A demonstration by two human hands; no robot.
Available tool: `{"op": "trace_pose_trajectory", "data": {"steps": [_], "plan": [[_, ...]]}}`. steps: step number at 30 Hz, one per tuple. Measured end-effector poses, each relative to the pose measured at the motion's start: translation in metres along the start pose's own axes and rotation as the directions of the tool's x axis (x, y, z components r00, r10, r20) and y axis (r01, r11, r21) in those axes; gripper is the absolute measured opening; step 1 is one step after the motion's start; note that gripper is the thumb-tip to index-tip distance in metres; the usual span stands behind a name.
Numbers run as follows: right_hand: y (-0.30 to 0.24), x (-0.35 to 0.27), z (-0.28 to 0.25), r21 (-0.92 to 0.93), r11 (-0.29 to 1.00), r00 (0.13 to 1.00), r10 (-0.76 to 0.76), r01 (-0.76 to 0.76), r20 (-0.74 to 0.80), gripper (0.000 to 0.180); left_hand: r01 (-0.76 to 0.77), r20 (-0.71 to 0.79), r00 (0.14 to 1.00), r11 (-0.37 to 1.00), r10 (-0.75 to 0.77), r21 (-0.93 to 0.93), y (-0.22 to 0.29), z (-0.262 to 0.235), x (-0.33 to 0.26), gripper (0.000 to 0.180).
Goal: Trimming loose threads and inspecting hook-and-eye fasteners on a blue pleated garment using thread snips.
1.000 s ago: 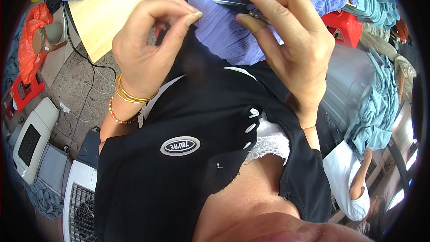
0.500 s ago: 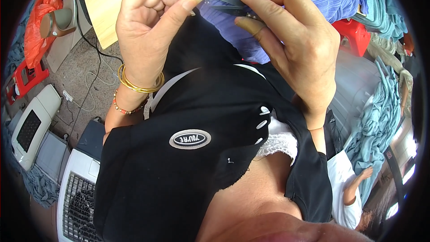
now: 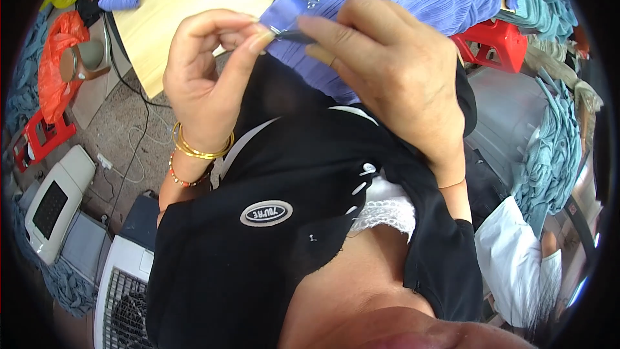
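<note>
My left hand (image 3: pixel 205 87) is closed in a pinch, thumb against forefinger, on a small shiny metal fastener (image 3: pixel 275 30). Fingers wrapped round dark thread snips (image 3: pixel 294 37), my right hand (image 3: pixel 400 68) points their blades at that fastener, close to my left fingertips. The blades look nearly together, and most of the handle is hidden by the fingers. Beneath both hands lies a periwinkle ribbed knit garment (image 3: pixel 413 0). Other small silver fasteners (image 3: pixel 310 2) show on its smooth edge.
A pale wooden tabletop (image 3: pixel 161 19) lies under the garment. Red stools (image 3: pixel 494 45) stand on both sides. At right are a translucent bin (image 3: pixel 500 100), teal garments (image 3: pixel 549 148) and a person in white (image 3: pixel 510 262). A fan unit (image 3: pixel 123 291) and cables (image 3: pixel 139 116) are at left.
The snips' blades, spread before, have come together beside the fastener. My right hand has moved left and down; my left hand is slightly lower. More of the garment's edge shows.
</note>
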State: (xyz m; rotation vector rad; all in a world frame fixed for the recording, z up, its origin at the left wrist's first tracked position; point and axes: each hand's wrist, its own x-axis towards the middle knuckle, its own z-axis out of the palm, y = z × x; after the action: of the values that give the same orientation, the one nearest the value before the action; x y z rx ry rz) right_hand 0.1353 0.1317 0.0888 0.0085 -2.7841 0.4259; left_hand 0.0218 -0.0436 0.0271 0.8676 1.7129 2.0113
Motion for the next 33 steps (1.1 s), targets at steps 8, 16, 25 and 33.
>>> {"op": "trace_pose_trajectory", "data": {"steps": [8,16,25,33], "plan": [[0.003,-0.014,-0.007,0.333,0.942,0.991,-0.004,-0.042,0.135,0.03,-0.028,0.001,1.0,0.989,0.028,0.146,0.008,0.009,0.021,0.028],[0.03,-0.042,-0.009,0.468,0.88,0.997,0.075,-0.081,0.032,0.04,-0.31,0.181,0.951,0.752,0.252,0.581,0.014,0.039,0.05,0.017],[0.052,-0.055,-0.005,0.553,0.832,0.978,0.153,-0.049,-0.144,0.047,-0.332,0.261,0.942,0.684,0.209,0.65,0.019,0.037,0.06,0.015],[0.065,-0.045,-0.007,0.487,0.871,0.968,0.178,-0.07,-0.179,0.044,0.029,0.196,0.975,0.933,-0.105,0.358,0.019,0.031,0.062,0.011]]}}
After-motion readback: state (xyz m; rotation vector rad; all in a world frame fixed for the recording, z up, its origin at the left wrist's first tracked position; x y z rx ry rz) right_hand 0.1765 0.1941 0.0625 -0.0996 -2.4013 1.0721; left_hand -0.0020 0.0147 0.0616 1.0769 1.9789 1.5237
